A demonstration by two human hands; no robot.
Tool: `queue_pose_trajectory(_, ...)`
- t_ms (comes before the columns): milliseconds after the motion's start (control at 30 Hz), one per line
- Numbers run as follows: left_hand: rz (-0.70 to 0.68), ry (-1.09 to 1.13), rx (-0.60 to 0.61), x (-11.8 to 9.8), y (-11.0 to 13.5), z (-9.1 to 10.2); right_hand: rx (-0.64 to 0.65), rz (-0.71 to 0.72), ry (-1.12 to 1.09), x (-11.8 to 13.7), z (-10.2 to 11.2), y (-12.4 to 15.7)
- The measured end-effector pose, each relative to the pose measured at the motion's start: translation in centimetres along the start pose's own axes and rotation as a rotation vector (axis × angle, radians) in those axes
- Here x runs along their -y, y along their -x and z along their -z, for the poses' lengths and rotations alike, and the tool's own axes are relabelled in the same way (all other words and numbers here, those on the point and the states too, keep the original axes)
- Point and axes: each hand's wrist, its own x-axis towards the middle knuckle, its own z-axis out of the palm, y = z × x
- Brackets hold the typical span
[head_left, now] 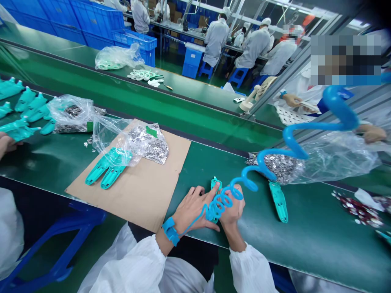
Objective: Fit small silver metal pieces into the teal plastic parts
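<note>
A teal plastic housing (pixel 215 184) lies on the green work surface between my hands, partly hidden by the coiled blue cord (pixel 244 183). My left hand (pixel 191 209) grips it from the left, thumb low and forefinger near its upper end. A blue wrist strap (pixel 171 231) sits on my left wrist, where the cord ends. On the housing's right side my right hand (pixel 234 207) is closed, its fingers curled; what it holds is hidden. To the right lies another teal housing (pixel 278 202). Two teal housing pieces (pixel 113 170) rest on the cardboard sheet (pixel 159 183).
Clear bags of small metal parts (pixel 151 144) lie on the cardboard and at right (pixel 282 165). Dark red and silver pieces (pixel 357 209) are scattered far right. Another person's hand (pixel 7 142) touches teal housings at left. Behind runs a green-topped bench (pixel 183 89).
</note>
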Motion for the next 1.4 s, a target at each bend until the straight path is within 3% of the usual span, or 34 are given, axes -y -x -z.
queue_pose_trajectory(533,-0.018,-0.072,-0.024,-0.1,0.0,-0.1,0.075,-0.111,-0.065,-1.1,0.2,-0.3)
queue_pose_trajectory(933,0.005,-0.046,-0.039,0.1,0.3,-0.3,0.157,-0.028,-0.194,-0.5,0.2,-0.1)
queue_pose_trajectory(1033,0.022,-0.006,-0.031,-0.1,0.2,0.0,0.147,0.005,-0.166,0.9,0.7,-0.4)
queue_pose_trajectory(1133,0.009,-0.008,-0.012,-0.5,0.1,0.4,0.047,0.133,0.239,4.7,3.3,-3.4)
queue_pose_trajectory(1267,0.043,-0.054,0.004,-0.6,0.1,0.6,-0.245,0.415,1.074,12.8,10.0,-12.3)
queue_pose_trajectory(1333,0.054,-0.060,-0.009,-0.4,0.1,0.4,-0.290,0.354,1.362,16.6,13.6,-17.3)
queue_pose_trajectory(1400,0.085,-0.050,0.009,-0.1,0.2,0.1,-0.125,0.104,1.552,19.4,16.2,-21.9)
